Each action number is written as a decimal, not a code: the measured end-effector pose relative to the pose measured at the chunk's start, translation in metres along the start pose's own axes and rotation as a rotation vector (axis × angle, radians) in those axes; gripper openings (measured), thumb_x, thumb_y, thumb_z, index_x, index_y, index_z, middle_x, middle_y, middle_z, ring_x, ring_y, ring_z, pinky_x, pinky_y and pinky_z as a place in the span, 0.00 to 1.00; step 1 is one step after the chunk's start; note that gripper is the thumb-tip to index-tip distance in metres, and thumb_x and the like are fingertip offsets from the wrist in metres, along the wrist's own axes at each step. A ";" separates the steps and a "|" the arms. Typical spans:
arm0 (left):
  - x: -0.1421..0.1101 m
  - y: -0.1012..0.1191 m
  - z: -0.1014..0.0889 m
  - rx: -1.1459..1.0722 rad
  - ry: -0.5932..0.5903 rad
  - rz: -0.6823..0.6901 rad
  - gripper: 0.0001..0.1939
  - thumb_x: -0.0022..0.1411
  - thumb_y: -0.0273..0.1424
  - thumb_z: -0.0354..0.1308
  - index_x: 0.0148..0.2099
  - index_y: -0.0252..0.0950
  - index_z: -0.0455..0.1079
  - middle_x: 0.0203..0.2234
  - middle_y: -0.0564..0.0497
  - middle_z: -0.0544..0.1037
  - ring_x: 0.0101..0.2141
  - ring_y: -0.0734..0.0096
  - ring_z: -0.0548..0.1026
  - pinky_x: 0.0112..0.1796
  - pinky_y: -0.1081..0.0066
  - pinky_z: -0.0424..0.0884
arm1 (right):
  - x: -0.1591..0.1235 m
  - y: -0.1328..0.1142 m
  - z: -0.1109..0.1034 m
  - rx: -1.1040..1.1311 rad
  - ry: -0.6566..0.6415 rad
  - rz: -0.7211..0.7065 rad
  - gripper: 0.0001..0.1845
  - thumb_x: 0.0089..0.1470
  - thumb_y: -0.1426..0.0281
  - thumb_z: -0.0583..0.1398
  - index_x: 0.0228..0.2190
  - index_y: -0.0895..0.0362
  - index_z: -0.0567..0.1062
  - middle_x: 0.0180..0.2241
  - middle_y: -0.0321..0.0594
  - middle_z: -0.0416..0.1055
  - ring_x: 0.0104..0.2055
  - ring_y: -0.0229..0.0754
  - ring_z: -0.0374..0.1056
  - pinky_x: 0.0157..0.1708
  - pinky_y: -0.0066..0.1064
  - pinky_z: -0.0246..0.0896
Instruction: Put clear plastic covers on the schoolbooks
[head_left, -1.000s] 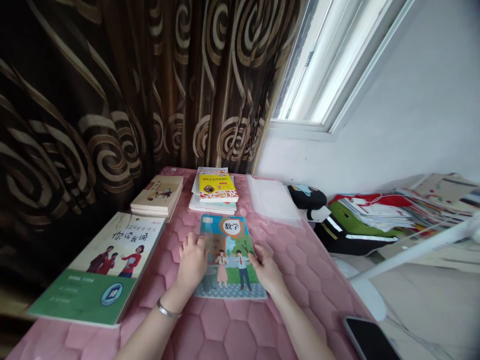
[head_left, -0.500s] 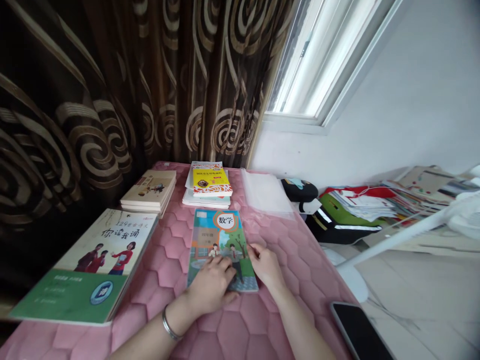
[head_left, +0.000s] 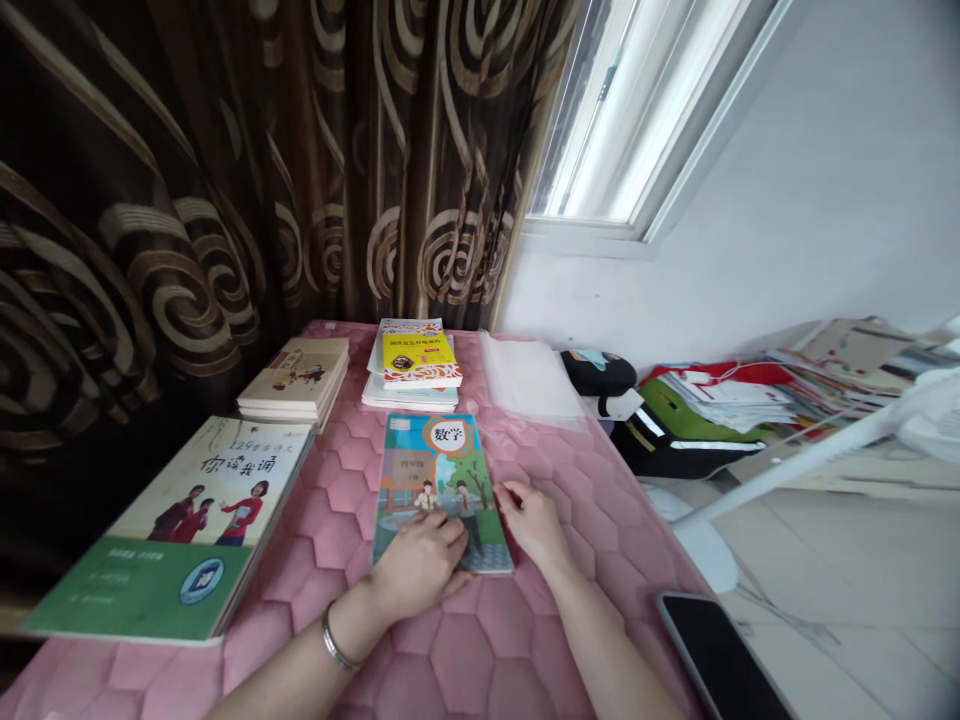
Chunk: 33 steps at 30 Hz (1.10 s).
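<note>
A maths textbook (head_left: 431, 455) with a blue and orange cover lies face up on the pink quilted surface in front of me. My left hand (head_left: 427, 555) rests palm down on its lower part, fingers laid over the cover; a silver bracelet circles that wrist. At the book's right edge is my right hand (head_left: 529, 520), its fingers curled and pinched together on the edge. The fingertips of that hand are partly hidden. Beyond the textbook, a stack of thin clear plastic sheets (head_left: 532, 380) lies on the quilted surface.
To the left are a large green and white book (head_left: 150, 590) and a stack of tan books (head_left: 296, 370). A yellow-covered book (head_left: 420, 350) tops a pile at the back. A phone (head_left: 720, 650) lies near right. Beyond the right edge stand a white fan (head_left: 810, 460) and a green bag (head_left: 682, 420).
The view has shifted very slightly. Both hands stay in nearly the same place on the textbook, and the book has not visibly moved on the surface.
</note>
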<state>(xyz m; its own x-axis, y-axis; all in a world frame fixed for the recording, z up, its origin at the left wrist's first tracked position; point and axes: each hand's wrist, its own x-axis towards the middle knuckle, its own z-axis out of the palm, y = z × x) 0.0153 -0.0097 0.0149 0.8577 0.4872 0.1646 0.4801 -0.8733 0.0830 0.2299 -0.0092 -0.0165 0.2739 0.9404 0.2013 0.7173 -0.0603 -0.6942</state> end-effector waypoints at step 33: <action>-0.001 -0.033 0.003 -0.847 0.136 -0.263 0.22 0.69 0.41 0.39 0.24 0.38 0.57 0.27 0.52 0.67 0.31 0.71 0.68 0.38 0.69 0.67 | -0.002 -0.001 -0.003 0.120 -0.074 0.077 0.23 0.56 0.54 0.50 0.25 0.54 0.76 0.23 0.42 0.76 0.26 0.45 0.71 0.26 0.30 0.61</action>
<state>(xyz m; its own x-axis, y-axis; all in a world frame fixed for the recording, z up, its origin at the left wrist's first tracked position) -0.0005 0.0188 0.0087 0.6837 0.7145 0.1484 0.3152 -0.4726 0.8230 0.2303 -0.0122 -0.0143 0.2739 0.9570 0.0954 0.6126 -0.0972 -0.7844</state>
